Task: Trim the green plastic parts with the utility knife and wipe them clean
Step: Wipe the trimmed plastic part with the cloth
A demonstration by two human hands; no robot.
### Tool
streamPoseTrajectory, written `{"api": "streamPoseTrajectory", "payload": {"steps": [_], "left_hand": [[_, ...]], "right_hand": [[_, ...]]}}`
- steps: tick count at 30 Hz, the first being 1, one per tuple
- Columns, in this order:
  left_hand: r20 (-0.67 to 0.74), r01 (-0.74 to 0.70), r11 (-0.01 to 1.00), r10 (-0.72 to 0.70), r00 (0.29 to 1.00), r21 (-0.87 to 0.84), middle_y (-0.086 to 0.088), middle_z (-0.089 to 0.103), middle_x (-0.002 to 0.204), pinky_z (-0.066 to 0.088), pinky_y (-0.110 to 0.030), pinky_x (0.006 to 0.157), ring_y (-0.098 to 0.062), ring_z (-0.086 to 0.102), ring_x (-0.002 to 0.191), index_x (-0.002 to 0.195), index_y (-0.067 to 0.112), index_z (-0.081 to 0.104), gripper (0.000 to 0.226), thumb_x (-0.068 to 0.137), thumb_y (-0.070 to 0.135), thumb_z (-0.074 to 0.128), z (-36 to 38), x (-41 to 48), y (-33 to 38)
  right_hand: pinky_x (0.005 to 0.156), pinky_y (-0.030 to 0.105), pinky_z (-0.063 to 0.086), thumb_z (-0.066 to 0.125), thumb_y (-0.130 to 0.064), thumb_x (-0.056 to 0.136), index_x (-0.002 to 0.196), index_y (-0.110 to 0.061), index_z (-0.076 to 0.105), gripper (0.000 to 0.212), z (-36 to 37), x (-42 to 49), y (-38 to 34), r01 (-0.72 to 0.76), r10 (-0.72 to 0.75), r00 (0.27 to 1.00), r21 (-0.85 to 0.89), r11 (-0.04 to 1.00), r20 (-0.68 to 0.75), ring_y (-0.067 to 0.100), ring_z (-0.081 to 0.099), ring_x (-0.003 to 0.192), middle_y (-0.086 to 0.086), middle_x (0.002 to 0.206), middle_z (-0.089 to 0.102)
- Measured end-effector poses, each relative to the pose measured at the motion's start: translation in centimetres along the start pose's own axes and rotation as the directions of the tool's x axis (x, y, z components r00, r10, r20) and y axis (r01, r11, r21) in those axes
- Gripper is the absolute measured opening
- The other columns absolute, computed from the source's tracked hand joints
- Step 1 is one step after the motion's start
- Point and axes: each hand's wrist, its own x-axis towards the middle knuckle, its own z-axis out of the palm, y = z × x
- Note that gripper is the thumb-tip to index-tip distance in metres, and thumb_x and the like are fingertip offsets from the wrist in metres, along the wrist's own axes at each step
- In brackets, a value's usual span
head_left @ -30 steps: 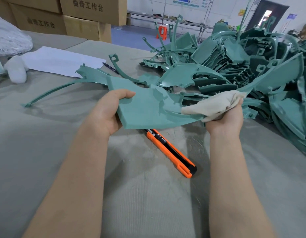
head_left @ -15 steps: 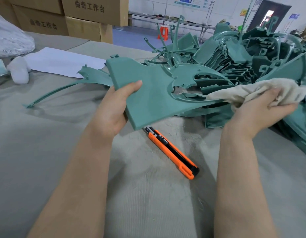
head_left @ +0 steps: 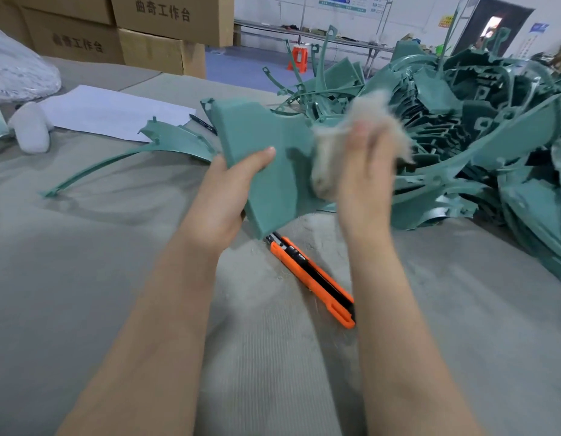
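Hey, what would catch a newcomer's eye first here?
Probably the tangled heap of green plastic parts on the right, then the orange utility knife lying between the forearms. At centre, the left hand holds up one green part while the right hand holds a pale cloth against it.

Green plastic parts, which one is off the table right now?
The flat part gripped in the left hand, with the right hand holding a cloth against it. The others lie on the table, mostly in a heap.
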Motion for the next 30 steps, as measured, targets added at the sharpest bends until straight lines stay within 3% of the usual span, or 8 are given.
{"api": "streamPoseTrajectory", "payload": {"steps": [3,6,8,13,16,19,27,30], "left_hand": [[0.113,-0.035,0.996,0.025,0.993,0.083,0.007,0.075,0.084,0.055,-0.028,0.079,-0.009,0.07,0.082,0.08,0.023,0.076,0.011,0.081,0.015,0.068,0.3,-0.5,0.1],[0.187,-0.02,0.995,0.002,0.982,0.094,0.007,0.075,0.086,0.057,-0.031,0.081,-0.011,0.07,0.084,0.087,0.021,0.071,0.013,0.075,0.016,0.07,0.3,-0.8,0.3],[0.237,-0.025,0.991,-0.008,0.971,0.135,0.006,0.075,0.09,0.056,-0.033,0.085,-0.013,0.07,0.088,0.088,0.022,0.07,0.018,0.07,0.021,0.068,0.4,-1.0,0.4],[0.309,-0.054,0.967,-0.026,0.951,0.247,0.013,0.074,0.088,0.056,-0.03,0.084,-0.006,0.07,0.086,0.078,0.033,0.075,0.012,0.072,0.027,0.066,1.3,-1.5,-0.2],[0.138,-0.006,0.985,-0.018,0.99,0.174,0.008,0.075,0.089,0.054,-0.038,0.087,-0.011,0.071,0.088,0.087,0.024,0.072,0.007,0.08,0.024,0.07,1.0,-0.7,-0.5],[0.048,-0.015,0.992,0.009,0.999,0.125,0.007,0.075,0.083,0.055,-0.034,0.079,-0.011,0.072,0.081,0.084,0.023,0.071,0.012,0.09,0.015,0.064,0.5,-0.2,-0.5],[0.127,-0.027,0.981,0.002,0.992,0.19,0.002,0.076,0.085,0.059,-0.031,0.072,-0.016,0.072,0.081,0.086,0.017,0.072,0.008,0.089,0.022,0.066,1.0,-0.8,-0.5],[0.077,-0.039,0.995,0.032,0.997,0.096,0.004,0.075,0.08,0.058,-0.028,0.067,-0.012,0.072,0.076,0.084,0.018,0.071,0.01,0.09,0.018,0.064,1.0,-0.8,-0.3]], "right_hand": [[0.112,0.029,0.026,0.038,-0.02,0.105,0.149,-0.004,0.029,0.048,1.6,-1.1,1.3,0.066,0.018,0.957,-0.277,0.959,0.291,0.024,0.035,0.137,0.017,0.147,0.039],[0.082,0.033,0.038,0.041,-0.015,0.103,0.128,-0.002,0.05,0.03,1.1,-0.5,1.9,0.053,-0.032,0.996,-0.255,0.966,0.086,0.034,0.056,0.106,0.017,0.114,0.059],[0.066,0.036,0.032,0.041,-0.021,0.103,0.104,-0.001,0.052,0.023,0.8,-0.4,2.2,-0.016,-0.004,0.997,-0.273,0.962,-0.076,0.041,0.058,0.086,0.017,0.091,0.062],[0.067,0.028,0.029,0.031,-0.028,0.107,0.084,-0.012,0.055,0.036,0.2,0.7,2.4,-0.26,0.215,0.956,-0.231,0.938,-0.201,0.029,0.056,0.087,0.013,0.087,0.064],[0.066,0.026,0.031,0.038,-0.025,0.105,0.094,-0.014,0.055,0.023,0.3,0.6,2.2,-0.166,0.173,0.985,-0.206,0.964,0.018,0.019,0.052,0.083,0.0,0.086,0.058],[0.069,0.027,0.032,0.044,-0.014,0.101,0.11,-0.006,0.054,0.015,0.4,0.0,2.5,-0.046,0.13,0.956,-0.304,0.952,0.264,0.022,0.052,0.088,0.007,0.099,0.059],[0.068,0.029,0.029,0.032,-0.034,0.106,0.083,-0.012,0.051,0.037,-0.3,0.5,3.1,-0.242,0.265,0.964,-0.362,0.9,0.015,0.023,0.047,0.079,0.006,0.082,0.054],[0.066,0.032,0.036,0.039,-0.03,0.104,0.083,-0.015,0.054,0.03,-0.5,0.6,2.4,-0.185,0.214,0.972,-0.246,0.952,0.099,0.02,0.051,0.075,0.005,0.08,0.059]]}}
